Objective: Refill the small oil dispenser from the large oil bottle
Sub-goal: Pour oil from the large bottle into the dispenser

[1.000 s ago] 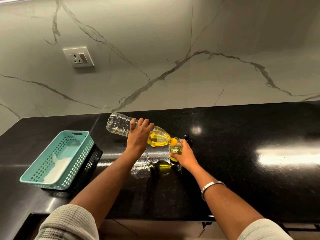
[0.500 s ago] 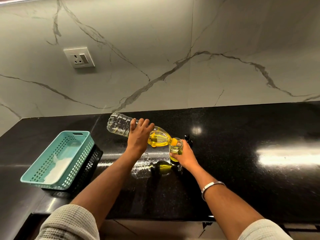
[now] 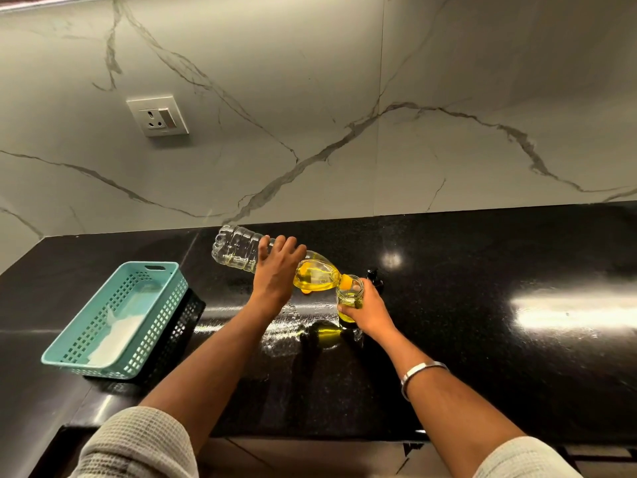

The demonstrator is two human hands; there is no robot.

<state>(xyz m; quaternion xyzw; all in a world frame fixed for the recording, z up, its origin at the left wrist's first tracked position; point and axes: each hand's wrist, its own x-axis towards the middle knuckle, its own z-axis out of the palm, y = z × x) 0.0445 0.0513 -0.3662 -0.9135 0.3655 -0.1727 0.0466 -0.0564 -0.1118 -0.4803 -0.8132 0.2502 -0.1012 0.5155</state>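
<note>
nothing moved, large oil bottle point(image 3: 269, 258) tilted

On the counter point(image 3: 482, 339), the basket point(image 3: 113, 322) lies left of the tilted bottle point(image 3: 275, 263), whose mouth meets the dispenser point(image 3: 350, 298).

The left hand point(image 3: 275, 276) covers the middle of the large oil bottle point(image 3: 238, 248). The right hand point(image 3: 370, 310) hides the small dispenser's point(image 3: 350, 298) right side and most of a black pump top point(image 3: 374, 276) behind it. A black basket point(image 3: 181, 326) lies mostly hidden beneath the teal basket point(image 3: 117, 315).
</note>
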